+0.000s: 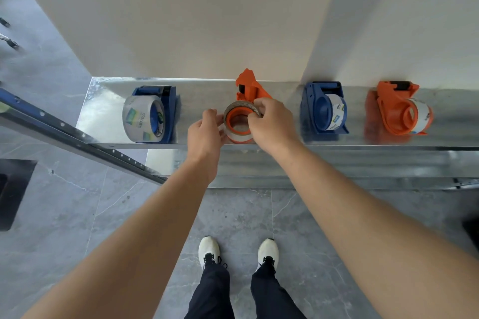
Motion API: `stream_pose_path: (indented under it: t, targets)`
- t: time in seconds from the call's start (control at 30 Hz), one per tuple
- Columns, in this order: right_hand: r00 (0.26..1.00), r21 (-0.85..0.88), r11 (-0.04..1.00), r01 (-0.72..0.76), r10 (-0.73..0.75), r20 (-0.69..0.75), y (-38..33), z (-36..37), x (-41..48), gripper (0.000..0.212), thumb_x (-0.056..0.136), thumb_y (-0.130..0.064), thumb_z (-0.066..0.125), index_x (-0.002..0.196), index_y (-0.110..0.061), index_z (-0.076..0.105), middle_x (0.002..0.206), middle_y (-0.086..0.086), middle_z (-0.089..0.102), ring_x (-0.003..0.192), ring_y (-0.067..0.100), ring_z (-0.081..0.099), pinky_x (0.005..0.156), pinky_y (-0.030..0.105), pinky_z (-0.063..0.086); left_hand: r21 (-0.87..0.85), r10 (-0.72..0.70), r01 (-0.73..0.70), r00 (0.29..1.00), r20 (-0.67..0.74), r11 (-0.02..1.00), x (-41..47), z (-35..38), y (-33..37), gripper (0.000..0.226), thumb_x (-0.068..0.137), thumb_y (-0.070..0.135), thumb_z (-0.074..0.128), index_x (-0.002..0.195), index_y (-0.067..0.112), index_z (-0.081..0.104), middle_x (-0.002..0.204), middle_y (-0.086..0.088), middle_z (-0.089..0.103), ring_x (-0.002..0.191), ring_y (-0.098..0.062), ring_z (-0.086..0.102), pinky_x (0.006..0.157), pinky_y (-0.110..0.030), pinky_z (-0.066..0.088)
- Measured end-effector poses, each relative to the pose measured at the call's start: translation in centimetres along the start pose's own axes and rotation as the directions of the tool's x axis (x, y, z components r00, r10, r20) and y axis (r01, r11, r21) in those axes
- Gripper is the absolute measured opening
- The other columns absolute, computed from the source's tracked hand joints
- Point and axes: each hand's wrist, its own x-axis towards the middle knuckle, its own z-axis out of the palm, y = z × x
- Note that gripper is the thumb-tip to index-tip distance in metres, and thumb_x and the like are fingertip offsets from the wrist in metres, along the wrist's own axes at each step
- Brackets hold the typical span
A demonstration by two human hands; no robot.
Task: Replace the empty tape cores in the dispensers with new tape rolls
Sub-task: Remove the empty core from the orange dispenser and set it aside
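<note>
Four tape dispensers stand in a row on a shiny metal shelf (108, 101). The middle orange dispenser (248, 87) has a thin grey core (239, 106) round its orange hub. My right hand (269, 122) pinches the core's right rim. My left hand (206, 134) holds the left side of the core and hub with curled fingers. The blue dispenser on the left (166, 109) carries a full clear tape roll (142, 118). The blue dispenser on the right (322, 109) and the far orange dispenser (400, 109) each hold a white tape roll.
A cream wall (194, 21) rises straight behind the shelf. A dark perforated metal rail (77, 134) slants across the shelf's left end. A lower metal shelf (337, 163) sits under the front edge. My feet stand on grey tile below.
</note>
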Motion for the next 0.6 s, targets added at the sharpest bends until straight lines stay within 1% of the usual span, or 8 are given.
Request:
stream_pose_path:
  t: [0.1, 0.17, 0.27, 0.33, 0.4, 0.5, 0.57, 0.6]
  targets:
    - [0.999, 0.013, 1.0, -0.028, 0.028, -0.033, -1.0, -0.5, -0.5, 0.035, 0.102, -0.018, 0.056, 0.135, -0.014, 0.064, 0.131, 0.002, 0.069, 0.12, 0.018, 0.065, 0.089, 0.02, 0.049, 0.027, 0.018, -0.017, 1.0, -0.014, 0.999, -0.6, -0.2, 0.7, 0.031, 0.107, 0.032, 0.043, 0.097, 0.021, 0.071, 0.113, -0.001, 0.078, 0.107, -0.021, 0.071, 0.111, -0.049, 0.053]
    - [0.997, 0.034, 0.999, -0.042, 0.044, -0.071, -1.8, -1.0, -0.8, 0.036, 0.102, -0.02, 0.057, 0.136, -0.014, 0.064, 0.132, 0.002, 0.069, 0.121, 0.018, 0.064, 0.092, 0.023, 0.05, 0.048, 0.037, -0.036, 0.999, -0.024, 0.998, -1.2, -0.3, 1.4, 0.033, 0.107, 0.033, 0.043, 0.096, 0.022, 0.071, 0.112, 0.0, 0.078, 0.11, -0.021, 0.069, 0.108, -0.044, 0.054]
    - [0.989, 0.073, 0.996, -0.057, 0.066, -0.129, -3.1, -2.0, -1.4, 0.026, 0.101, -0.023, 0.06, 0.124, -0.015, 0.069, 0.116, -0.005, 0.072, 0.106, 0.012, 0.066, 0.078, 0.016, 0.046, 0.011, 0.075, -0.075, 0.997, 0.001, 0.997, -2.0, -0.6, 3.0, 0.034, 0.108, 0.028, 0.042, 0.097, 0.017, 0.073, 0.105, -0.001, 0.079, 0.103, -0.019, 0.071, 0.094, -0.033, 0.058]
    - [0.985, 0.129, 0.99, -0.058, 0.077, -0.154, -4.0, -2.9, -2.2, 0.013, 0.101, -0.027, 0.062, 0.109, -0.02, 0.07, 0.096, -0.013, 0.069, 0.09, 0.006, 0.064, 0.062, 0.009, 0.04, -0.017, 0.103, -0.103, 0.994, 0.028, 0.995, -2.6, -0.6, 4.1, 0.033, 0.107, 0.024, 0.043, 0.1, 0.014, 0.073, 0.105, -0.002, 0.079, 0.099, -0.019, 0.072, 0.093, -0.032, 0.06]
    - [0.977, 0.181, 0.982, -0.059, 0.093, -0.19, -4.8, -3.9, -3.1, 0.011, 0.101, -0.026, 0.062, 0.104, -0.02, 0.07, 0.086, -0.014, 0.065, 0.082, 0.005, 0.063, 0.053, 0.011, 0.041, -0.034, 0.122, -0.121, 0.991, 0.054, 0.992, -3.2, -0.5, 5.1, 0.031, 0.106, 0.024, 0.045, 0.1, 0.013, 0.074, 0.102, -0.002, 0.08, 0.096, -0.019, 0.074, 0.093, -0.033, 0.062]
    - [0.955, 0.228, 0.971, -0.077, 0.138, -0.264, -5.8, -5.3, -4.5, 0.017, 0.096, -0.018, 0.06, 0.097, -0.01, 0.075, 0.086, 0.003, 0.072, 0.083, 0.019, 0.066, 0.061, 0.031, 0.049, -0.046, 0.151, -0.146, 0.981, 0.12, 0.988, -4.4, 0.1, 6.2, 0.032, 0.106, 0.023, 0.044, 0.097, 0.012, 0.073, 0.09, 0.001, 0.08, 0.088, -0.017, 0.075, 0.081, -0.028, 0.063]
    - [0.941, 0.253, 0.964, -0.085, 0.162, -0.297, -6.0, -6.4, -5.4, 0.013, 0.092, -0.018, 0.06, 0.082, -0.018, 0.069, 0.071, -0.006, 0.064, 0.069, 0.014, 0.058, 0.057, 0.031, 0.04, -0.057, 0.154, -0.147, 0.975, 0.161, 0.988, -5.6, 0.7, 6.9, 0.033, 0.105, 0.023, 0.044, 0.093, 0.013, 0.072, 0.078, 0.004, 0.079, 0.083, -0.018, 0.074, 0.08, -0.03, 0.061]
    - [0.934, 0.266, 0.959, -0.096, 0.18, -0.31, -6.1, -7.1, -5.9, 0.01, 0.091, -0.02, 0.06, 0.085, -0.018, 0.069, 0.072, -0.008, 0.063, 0.07, 0.012, 0.057, 0.06, 0.027, 0.04, -0.052, 0.155, -0.148, 0.972, 0.178, 0.988, -6.3, 1.0, 7.1, 0.033, 0.104, 0.025, 0.045, 0.092, 0.013, 0.073, 0.073, 0.005, 0.078, 0.08, -0.018, 0.073, 0.081, -0.034, 0.06]
